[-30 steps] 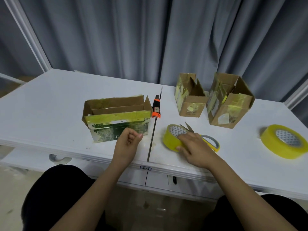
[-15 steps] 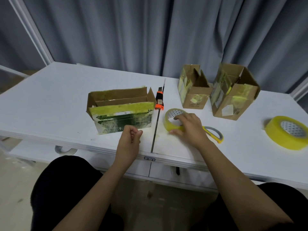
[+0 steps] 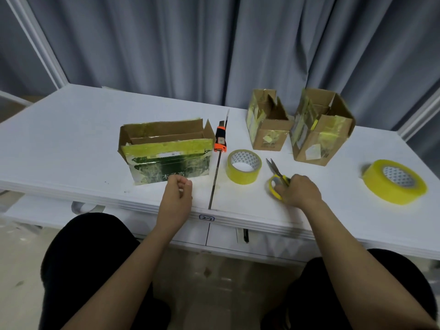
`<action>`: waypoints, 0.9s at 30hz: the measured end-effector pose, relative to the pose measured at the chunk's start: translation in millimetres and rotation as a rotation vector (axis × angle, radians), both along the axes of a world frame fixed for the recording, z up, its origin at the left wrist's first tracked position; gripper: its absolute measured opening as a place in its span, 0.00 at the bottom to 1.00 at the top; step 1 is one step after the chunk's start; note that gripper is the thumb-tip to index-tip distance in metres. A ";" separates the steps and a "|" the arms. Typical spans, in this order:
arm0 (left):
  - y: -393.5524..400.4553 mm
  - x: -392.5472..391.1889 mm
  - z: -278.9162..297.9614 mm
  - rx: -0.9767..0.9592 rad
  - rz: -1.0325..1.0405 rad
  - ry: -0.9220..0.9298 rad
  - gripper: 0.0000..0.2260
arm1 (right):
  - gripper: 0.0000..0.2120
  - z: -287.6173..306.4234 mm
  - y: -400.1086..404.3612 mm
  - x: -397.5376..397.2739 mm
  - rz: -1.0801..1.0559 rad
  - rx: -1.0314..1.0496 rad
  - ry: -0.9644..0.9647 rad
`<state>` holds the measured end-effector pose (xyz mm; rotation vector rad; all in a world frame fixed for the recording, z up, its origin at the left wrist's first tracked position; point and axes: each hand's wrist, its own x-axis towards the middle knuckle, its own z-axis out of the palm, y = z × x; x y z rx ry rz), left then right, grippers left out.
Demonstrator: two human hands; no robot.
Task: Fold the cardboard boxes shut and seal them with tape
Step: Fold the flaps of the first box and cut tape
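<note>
A long open cardboard box (image 3: 166, 160) with green print and yellow tape stands at centre left of the white table (image 3: 71, 129). Two smaller open boxes (image 3: 269, 136) (image 3: 319, 144) stand at the back right, flaps up. A yellow tape roll (image 3: 242, 173) lies flat between them and me. My right hand (image 3: 297, 191) grips the yellow handles of the scissors (image 3: 273, 166), blades pointing away. In front of the long box, just clear of it, my left hand (image 3: 177, 196) hovers with fingers curled; nothing shows in it.
An orange utility knife (image 3: 220, 140) lies along the seam between the two tabletops, right of the long box. A larger yellow tape roll (image 3: 392, 184) sits at the far right. Grey curtains hang behind the table. My knees are under the front edge.
My right hand has let go of the tape roll and moved right onto the scissors' handles. The roll now lies flat. My left hand has stayed in place.
</note>
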<state>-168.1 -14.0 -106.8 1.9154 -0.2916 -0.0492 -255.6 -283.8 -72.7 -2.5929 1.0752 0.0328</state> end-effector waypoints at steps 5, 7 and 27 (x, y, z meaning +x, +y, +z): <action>2.7 -3.9 1.4 0.018 -0.017 0.008 0.03 | 0.16 14.5 18.0 1.8 0.006 0.167 -0.456; 0.9 -5.5 2.4 0.022 -0.023 0.012 0.03 | 0.15 21.2 31.6 14.2 0.101 0.247 -0.543; -76.1 13.4 13.4 0.004 -0.226 0.088 0.08 | 0.18 13.0 -1.2 -2.3 -0.051 0.022 -0.265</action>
